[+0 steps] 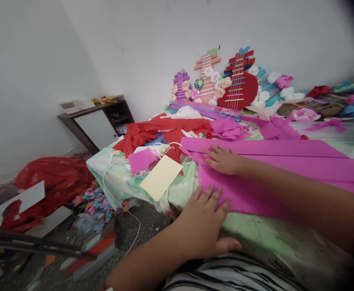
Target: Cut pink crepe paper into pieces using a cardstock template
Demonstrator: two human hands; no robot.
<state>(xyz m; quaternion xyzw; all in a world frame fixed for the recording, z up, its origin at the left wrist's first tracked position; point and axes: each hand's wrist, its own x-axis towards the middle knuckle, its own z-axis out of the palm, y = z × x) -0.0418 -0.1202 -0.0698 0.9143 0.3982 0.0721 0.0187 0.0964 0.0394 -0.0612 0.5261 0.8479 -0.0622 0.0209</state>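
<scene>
A long sheet of magenta crepe paper [273,161], with a folded strip along its far side, lies across the table. My right hand [225,160] rests flat on it near its left end, fingers spread. Closer to me, my left hand [205,222] is spread at the paper's near left edge, fingertips on the edge and thumb stretched to the right. Neither hand grips anything. A cream card [161,178] lies left of the sheet, beside a small magenta piece [142,160]. Crumpled red crepe paper [146,133] is heaped behind them.
Paper-covered guitar shapes [238,83] with paper flowers lean on the back wall. A white cord [104,180] hangs over the left edge of the cloth-covered table [104,161]. A low cabinet [99,125], red plastic [55,173] and paper scraps [98,202] are at left.
</scene>
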